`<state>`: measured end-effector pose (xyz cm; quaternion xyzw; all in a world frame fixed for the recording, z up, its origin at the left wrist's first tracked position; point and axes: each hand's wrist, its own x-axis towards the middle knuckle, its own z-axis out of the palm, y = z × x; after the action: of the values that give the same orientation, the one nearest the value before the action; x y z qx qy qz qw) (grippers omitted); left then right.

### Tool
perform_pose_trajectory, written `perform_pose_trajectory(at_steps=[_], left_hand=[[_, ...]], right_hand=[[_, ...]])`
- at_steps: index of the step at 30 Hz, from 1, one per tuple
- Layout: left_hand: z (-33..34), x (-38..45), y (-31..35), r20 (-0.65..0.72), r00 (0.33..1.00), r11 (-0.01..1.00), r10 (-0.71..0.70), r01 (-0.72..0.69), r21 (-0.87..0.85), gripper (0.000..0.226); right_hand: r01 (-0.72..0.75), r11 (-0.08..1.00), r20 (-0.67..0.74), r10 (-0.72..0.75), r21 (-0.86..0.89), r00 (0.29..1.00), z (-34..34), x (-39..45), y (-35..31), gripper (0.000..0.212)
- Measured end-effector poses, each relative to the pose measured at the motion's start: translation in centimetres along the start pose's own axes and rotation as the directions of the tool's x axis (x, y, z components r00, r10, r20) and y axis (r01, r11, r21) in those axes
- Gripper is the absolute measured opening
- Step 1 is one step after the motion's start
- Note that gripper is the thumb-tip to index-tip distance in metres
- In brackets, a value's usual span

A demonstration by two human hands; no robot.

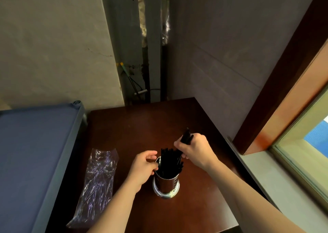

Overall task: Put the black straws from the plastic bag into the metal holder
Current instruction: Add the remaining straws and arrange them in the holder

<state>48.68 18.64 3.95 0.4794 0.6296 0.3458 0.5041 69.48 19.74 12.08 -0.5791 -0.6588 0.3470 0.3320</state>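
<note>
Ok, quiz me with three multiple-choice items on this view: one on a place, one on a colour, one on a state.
1. Where does the plastic bag lie?
A. left of the metal holder
B. on the window sill
C. inside the holder

2. What colour are the straws in the metal holder?
A. white
B. black
C. red

3. What is the right hand doing?
A. resting flat on the table
B. gripping a bundle of straws
C. lifting the bag

Answers:
1. A, since the bag lies flat on the table to the holder's left.
2. B, as the bundle standing in the holder is black.
3. B, because its fingers curl round black straws above the holder, while the left hand holds the rim.
</note>
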Motion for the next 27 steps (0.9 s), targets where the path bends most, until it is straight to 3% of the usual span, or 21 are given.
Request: perform_pose_trajectory(at_steps=[4,10,19,27], left_hand=[[0.9,0.1,0.1,0.024,1.0,0.987,0.005,-0.009,0.163,0.071],[1.8,-0.1,0.7,0.081,0.997,0.965,-0.02,-0.002,0.262,0.092],[2.5,0.4,1.3,0.026,1.0,0.974,-0.016,0.01,0.228,0.094],[2.9,1.1,1.1,-0.018,1.0,0.981,-0.022,0.025,0.193,0.088]], right_hand=[[-0.023,0.995,0.096,0.032,-0.099,0.995,2.0,-0.2,1.0,0.02],[-0.097,0.981,0.165,0.125,-0.169,0.978,4.1,0.2,2.2,0.024],[-0.193,0.959,0.21,0.237,-0.207,0.949,5.5,1.6,2.8,0.019],[-0.088,0.961,0.293,0.167,-0.264,0.941,4.7,2.5,2.6,0.007]])
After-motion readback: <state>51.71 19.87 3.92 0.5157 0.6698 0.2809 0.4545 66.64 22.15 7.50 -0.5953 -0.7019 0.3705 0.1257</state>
